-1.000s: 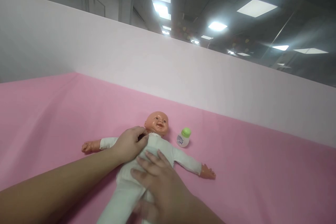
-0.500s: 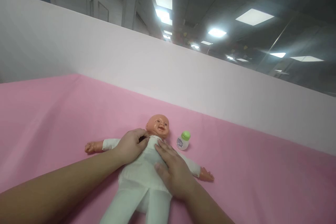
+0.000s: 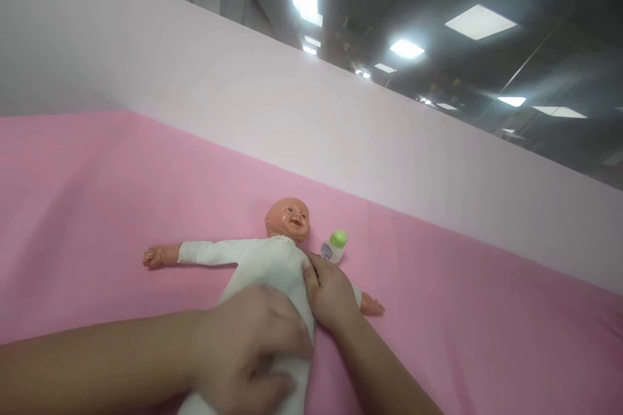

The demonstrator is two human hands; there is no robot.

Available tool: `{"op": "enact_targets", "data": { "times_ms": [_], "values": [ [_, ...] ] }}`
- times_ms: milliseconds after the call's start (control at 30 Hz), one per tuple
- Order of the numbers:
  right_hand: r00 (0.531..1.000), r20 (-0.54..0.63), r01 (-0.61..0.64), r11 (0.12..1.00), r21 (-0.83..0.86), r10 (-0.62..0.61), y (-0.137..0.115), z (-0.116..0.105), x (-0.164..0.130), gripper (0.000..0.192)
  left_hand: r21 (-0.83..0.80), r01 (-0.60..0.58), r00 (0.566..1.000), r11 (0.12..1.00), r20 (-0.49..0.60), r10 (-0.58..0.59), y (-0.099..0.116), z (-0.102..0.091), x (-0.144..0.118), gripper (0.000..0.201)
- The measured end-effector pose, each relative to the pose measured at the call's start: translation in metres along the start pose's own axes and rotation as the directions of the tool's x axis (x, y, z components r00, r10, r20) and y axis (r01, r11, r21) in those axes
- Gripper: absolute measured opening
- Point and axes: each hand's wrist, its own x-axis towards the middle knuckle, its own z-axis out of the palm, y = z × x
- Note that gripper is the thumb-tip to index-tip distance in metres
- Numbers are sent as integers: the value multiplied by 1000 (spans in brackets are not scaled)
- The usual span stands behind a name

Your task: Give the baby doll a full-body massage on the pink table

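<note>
Nearest the camera, the left hand (image 3: 253,350) lies palm down on the lower body of the doll (image 3: 270,266), its fingers spread loosely and pressed flat on the white cloth, gripping nothing that can be seen; its forearm runs in from the left edge along the bottom of the view. Just beyond it, the right hand (image 3: 331,292) rests on the doll's side below the shoulder, over the near part of the doll's arm on that side, with fingers together and the thumb laid against the white suit; whether it pinches the cloth cannot be told. There is one doll, lying face up on the pink sheet (image 3: 97,207), head away from the person, in a white one-piece suit, with both arms stretched out to the sides. Its bare hand on the left lies well clear of both of the person's hands, and its bare hand on the right peeks out just past the right hand. The legs are hidden under the left hand and cut by the bottom edge. One small white bottle (image 3: 333,246) with a green cap lies tilted on the sheet just beside the doll's head, near the tips of the right hand's fingers but apart from them. Behind the sheet rises one pale wall panel (image 3: 341,136), and above it several lit ceiling panels (image 3: 479,19) show.
</note>
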Motion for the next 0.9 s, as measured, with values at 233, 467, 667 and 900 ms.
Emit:
{"op": "enact_targets", "data": {
  "times_ms": [233, 467, 667, 900],
  "values": [
    [999, 26, -42, 999, 3, 42, 1, -3, 4, 38, 7, -42, 983, 999, 179, 40, -14, 2, 3, 24],
    [998, 28, -51, 997, 64, 49, 0, -6, 3, 36, 245, 112, 987, 963, 87, -137, -51, -19, -3, 38],
    [999, 13, -43, 999, 29, 43, 1, -3, 3, 37, 330, 240, 970, 913, -128, -209, -57, -13, -6, 32],
    [989, -94, 122, 990, 72, -115, -6, 1, -10, 43, 296, 468, 864, 833, -349, -362, -67, -20, -6, 22]
  ]
}}
